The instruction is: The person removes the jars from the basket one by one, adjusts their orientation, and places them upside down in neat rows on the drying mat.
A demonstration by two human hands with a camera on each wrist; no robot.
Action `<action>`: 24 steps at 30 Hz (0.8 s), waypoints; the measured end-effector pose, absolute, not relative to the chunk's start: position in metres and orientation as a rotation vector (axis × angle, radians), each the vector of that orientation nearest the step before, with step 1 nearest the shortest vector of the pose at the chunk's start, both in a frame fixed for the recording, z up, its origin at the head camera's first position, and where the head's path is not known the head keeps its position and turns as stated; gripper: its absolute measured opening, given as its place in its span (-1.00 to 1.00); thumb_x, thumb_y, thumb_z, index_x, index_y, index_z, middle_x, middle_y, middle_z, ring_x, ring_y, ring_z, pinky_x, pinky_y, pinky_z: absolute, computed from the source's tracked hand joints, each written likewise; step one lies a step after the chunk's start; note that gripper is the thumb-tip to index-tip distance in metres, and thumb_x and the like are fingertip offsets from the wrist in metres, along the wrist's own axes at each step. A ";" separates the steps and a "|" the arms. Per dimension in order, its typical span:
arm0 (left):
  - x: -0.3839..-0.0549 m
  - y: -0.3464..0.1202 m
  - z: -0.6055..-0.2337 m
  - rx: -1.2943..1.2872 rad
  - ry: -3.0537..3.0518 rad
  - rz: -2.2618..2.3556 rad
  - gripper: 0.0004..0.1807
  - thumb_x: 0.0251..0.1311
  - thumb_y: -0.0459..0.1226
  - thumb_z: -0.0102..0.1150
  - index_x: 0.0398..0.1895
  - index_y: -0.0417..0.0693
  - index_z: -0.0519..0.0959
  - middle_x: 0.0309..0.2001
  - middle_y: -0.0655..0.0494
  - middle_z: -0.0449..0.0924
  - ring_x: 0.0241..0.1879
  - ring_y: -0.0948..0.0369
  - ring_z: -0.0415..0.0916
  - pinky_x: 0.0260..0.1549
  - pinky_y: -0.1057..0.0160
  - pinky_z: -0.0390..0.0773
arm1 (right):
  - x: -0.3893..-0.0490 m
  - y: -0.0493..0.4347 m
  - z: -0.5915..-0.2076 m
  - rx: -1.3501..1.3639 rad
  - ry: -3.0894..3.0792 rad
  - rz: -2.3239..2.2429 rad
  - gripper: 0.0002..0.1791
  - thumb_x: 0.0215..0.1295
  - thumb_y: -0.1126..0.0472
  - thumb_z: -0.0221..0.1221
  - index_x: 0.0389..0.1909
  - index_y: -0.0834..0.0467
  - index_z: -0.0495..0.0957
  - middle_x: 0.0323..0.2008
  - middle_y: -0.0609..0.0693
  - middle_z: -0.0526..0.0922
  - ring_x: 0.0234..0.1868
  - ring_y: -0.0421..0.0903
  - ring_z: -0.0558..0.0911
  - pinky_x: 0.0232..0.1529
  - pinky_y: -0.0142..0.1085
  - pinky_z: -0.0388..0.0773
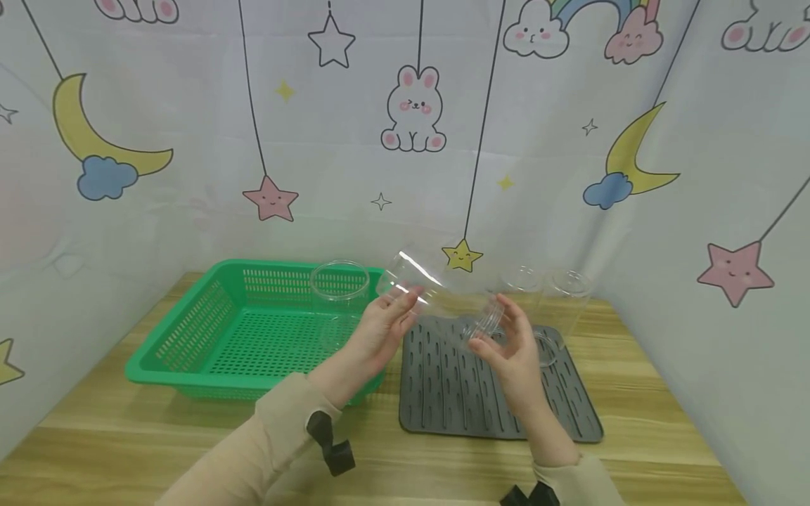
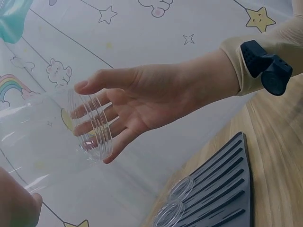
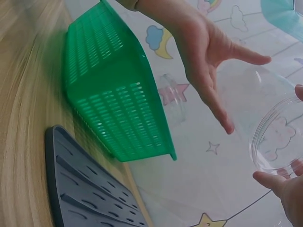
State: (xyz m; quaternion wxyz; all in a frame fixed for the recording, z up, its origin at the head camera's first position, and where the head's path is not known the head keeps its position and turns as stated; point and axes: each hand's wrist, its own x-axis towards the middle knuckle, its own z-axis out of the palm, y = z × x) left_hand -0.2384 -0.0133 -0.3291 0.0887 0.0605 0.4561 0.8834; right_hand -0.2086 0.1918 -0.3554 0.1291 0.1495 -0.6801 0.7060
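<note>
A clear jar (image 1: 436, 292) is held tilted between both hands, over the gap between the basket and the drying mat. My left hand (image 1: 382, 327) grips its closed end, thumb across the near side. In the right wrist view, the fingers of that left hand (image 3: 201, 66) spread along the jar's wall. My right hand (image 1: 515, 351) holds the jar's threaded mouth (image 1: 486, 320) between thumb and fingers. The left wrist view shows the right hand (image 2: 128, 99) with its fingers visible through the clear threaded rim (image 2: 92, 125).
A green slotted basket (image 1: 253, 383) stands on the left, with another clear jar (image 1: 339, 281) in it, rim above the edge. On the right lies a grey ridged drying mat (image 1: 455, 393). Clear jars (image 1: 569, 302) stand mouth down at its back. A patterned curtain (image 1: 342, 126) hangs behind the wooden table (image 1: 411, 471).
</note>
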 end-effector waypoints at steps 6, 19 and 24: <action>-0.239 -0.011 -0.329 0.138 1.341 2.667 -0.12 0.22 -0.26 0.30 0.45 -0.38 0.01 0.45 -0.24 0.09 0.47 -0.06 0.10 0.43 0.16 0.21 | -0.208 0.192 -0.357 0.438 -2.002 2.037 -0.17 0.14 0.55 0.17 0.44 0.27 0.08 0.33 0.05 0.27 0.39 0.05 0.25 0.19 -0.44 0.46; -0.240 -0.013 -0.329 0.164 1.354 2.682 0.08 0.00 -0.16 0.48 0.47 -0.30 0.00 0.44 -0.20 0.14 0.46 -0.05 0.15 0.47 0.12 0.11 | -0.208 0.191 -0.358 0.447 -2.015 2.103 -0.16 0.13 0.56 0.21 0.43 0.28 0.06 0.40 0.19 0.18 0.32 -0.13 0.34 0.21 -0.31 0.50; -0.240 -0.013 -0.327 0.171 1.349 2.683 0.01 0.09 -0.22 0.41 0.49 -0.29 -0.01 0.44 -0.20 0.14 0.46 -0.04 0.15 0.48 0.14 0.10 | -0.207 0.191 -0.358 0.442 -2.033 2.107 -0.15 0.13 0.56 0.21 0.43 0.28 0.05 0.41 0.20 0.18 0.31 -0.13 0.36 0.20 -0.31 0.51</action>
